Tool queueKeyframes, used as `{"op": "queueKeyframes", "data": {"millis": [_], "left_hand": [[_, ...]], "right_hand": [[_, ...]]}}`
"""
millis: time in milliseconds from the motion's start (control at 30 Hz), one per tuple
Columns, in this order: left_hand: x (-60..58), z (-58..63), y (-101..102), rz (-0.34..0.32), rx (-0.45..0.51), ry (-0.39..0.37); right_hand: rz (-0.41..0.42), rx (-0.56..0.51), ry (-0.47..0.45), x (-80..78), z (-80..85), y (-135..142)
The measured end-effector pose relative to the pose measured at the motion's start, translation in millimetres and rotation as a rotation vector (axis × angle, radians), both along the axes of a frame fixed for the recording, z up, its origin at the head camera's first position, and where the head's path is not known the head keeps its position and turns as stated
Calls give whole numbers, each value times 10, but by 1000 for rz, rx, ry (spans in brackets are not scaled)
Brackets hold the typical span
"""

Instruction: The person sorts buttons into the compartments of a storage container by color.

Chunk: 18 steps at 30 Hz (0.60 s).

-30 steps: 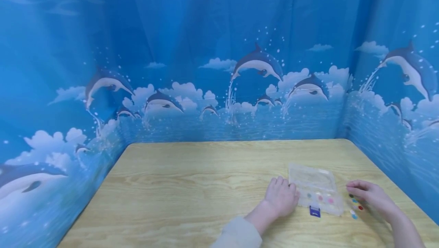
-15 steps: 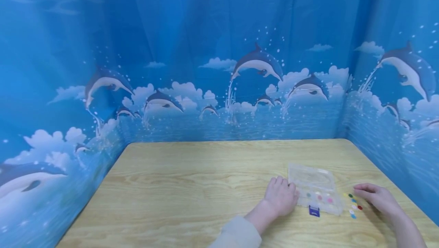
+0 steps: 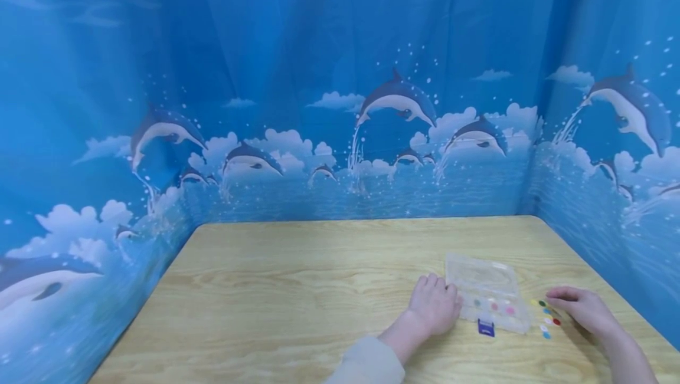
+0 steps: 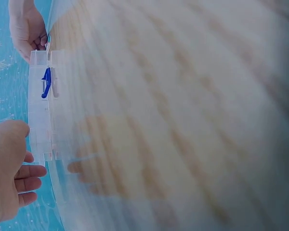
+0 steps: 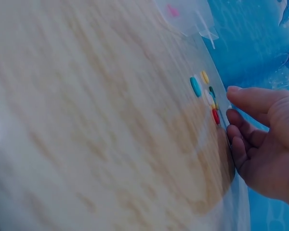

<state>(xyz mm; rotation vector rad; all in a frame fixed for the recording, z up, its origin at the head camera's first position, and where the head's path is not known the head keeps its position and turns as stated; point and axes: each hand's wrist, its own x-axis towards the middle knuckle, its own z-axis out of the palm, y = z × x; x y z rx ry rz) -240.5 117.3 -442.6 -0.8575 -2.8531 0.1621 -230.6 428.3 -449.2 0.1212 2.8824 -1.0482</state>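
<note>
We see the left hand (image 3: 435, 306), fingers relaxed and holding nothing, touching the clear case (image 3: 489, 292) at its right, likely steadying it; the right hand (image 3: 584, 308), thumb and index parted, nothing visibly held, hangs beside colored discs (image 3: 547, 311), apparently placed within reach.

Right wrist view dim; tabletop (image 5: 86, 144) seems out of focus.

I count one left hand (image 3: 435, 306), one right hand (image 3: 583, 310), one table (image 3: 297, 289), one clear plastic box (image 3: 480, 272), one purple latch (image 3: 486, 328), at least three discs inside (image 3: 510, 310), and, loose, one red disc (image 3: 556, 322), one dark green disc (image 3: 542, 303), two blue discs (image 3: 546, 335) and some uncertain white discs (image 3: 543, 328).
</note>
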Motion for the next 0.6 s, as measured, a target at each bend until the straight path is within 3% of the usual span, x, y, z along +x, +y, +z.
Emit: {"op": "queueKeyframes", "data": {"millis": [233,600], "left_hand": [[6,0,5,2,-15,14],[13,7,0,1,-27,22]], "right_hand": [[38,64,-2,-42,-19,-50],[33,93,12,-61,-36,-67]]}}
